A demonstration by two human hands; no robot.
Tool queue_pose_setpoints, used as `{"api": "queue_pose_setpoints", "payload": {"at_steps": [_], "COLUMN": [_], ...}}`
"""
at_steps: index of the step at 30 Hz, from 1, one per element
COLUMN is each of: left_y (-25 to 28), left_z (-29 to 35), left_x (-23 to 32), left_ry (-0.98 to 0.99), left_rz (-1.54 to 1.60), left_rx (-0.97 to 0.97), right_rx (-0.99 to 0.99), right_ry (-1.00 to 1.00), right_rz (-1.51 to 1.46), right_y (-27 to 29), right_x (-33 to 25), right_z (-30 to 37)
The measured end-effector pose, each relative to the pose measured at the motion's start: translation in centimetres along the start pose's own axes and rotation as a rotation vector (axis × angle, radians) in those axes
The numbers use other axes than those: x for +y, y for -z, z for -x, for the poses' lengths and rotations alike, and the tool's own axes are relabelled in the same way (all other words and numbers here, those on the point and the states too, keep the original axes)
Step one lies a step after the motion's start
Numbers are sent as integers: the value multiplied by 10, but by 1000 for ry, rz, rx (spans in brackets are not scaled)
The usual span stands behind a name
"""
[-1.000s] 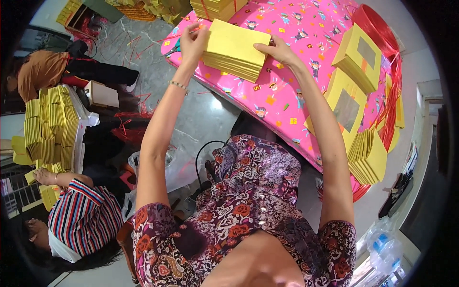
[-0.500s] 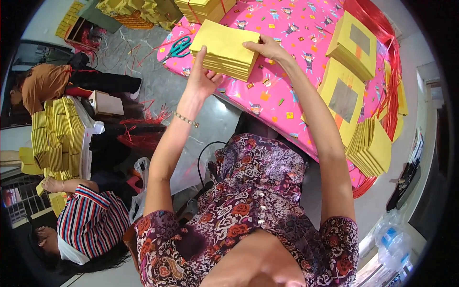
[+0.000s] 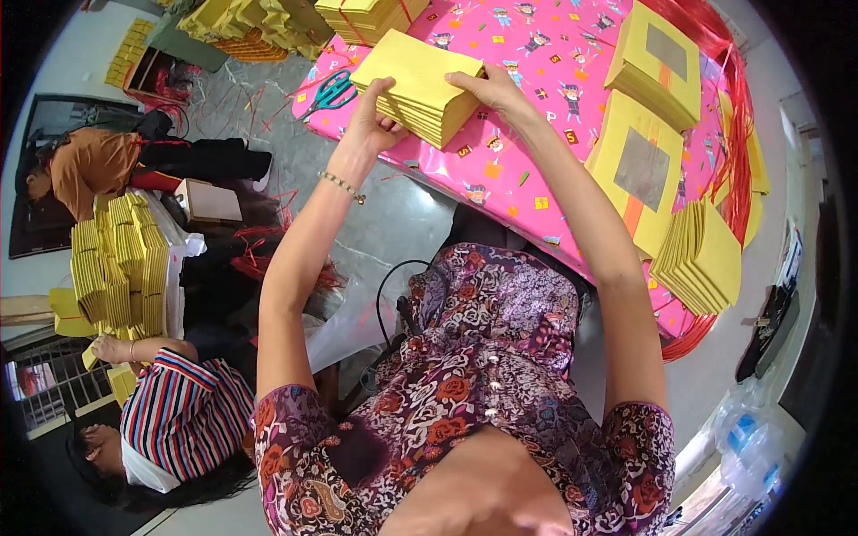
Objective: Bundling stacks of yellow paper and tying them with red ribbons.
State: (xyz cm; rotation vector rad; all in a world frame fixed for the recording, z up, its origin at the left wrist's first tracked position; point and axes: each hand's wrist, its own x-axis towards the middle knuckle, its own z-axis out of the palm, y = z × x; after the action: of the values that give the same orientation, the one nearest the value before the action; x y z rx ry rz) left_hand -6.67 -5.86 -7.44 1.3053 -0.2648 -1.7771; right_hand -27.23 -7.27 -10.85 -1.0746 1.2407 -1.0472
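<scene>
- Pink patterned cloth (image 3: 572, 67) covers the table, above a grey floor (image 3: 357, 219).
- One yellow stack (image 3: 416, 71) sits near the table's edge, between the person's hands.
- Left hand (image 3: 371, 125) holds its left end, thumb at the top edge, fingers curled lower.
- Right hand (image 3: 499, 94) grips its right end, thumb on top.
- Teal scissors (image 3: 332, 91) lie just left of the stack; a tied bundle (image 3: 371, 20) stands behind.
- More yellow stacks (image 3: 702, 259) and red strands (image 3: 740, 152) lie on the right.
- Someone in stripes (image 3: 188, 415) sits by piled yellow bundles (image 3: 116, 259) at left.
</scene>
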Motion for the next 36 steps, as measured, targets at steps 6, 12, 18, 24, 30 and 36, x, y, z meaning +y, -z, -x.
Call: {"api": "queue_pose_setpoints", "payload": {"at_steps": [6,12,18,24,30,36], "left_y": [-7,-10,-32,-63,-109,-185], "left_z": [9,12,30,35,69,105], "left_x": [1,2,1,-13,-29,-50], "left_ry": [37,108,99,180,130,151], "left_rz": [52,104,167,195,-45,-224], "left_rx": [12,-34,-224,-279,-567,-722], "right_rx": [26,109,209,330,373,398], "right_ry": [13,66,91,195,252,217], "right_rz": [-22,128,298,236,225,-51], "right_y": [-4,5,20,52,97,172], "right_x": [-8,-21,-28,-33,-63,-103], "right_z": [11,27,48,78,152,225]}}
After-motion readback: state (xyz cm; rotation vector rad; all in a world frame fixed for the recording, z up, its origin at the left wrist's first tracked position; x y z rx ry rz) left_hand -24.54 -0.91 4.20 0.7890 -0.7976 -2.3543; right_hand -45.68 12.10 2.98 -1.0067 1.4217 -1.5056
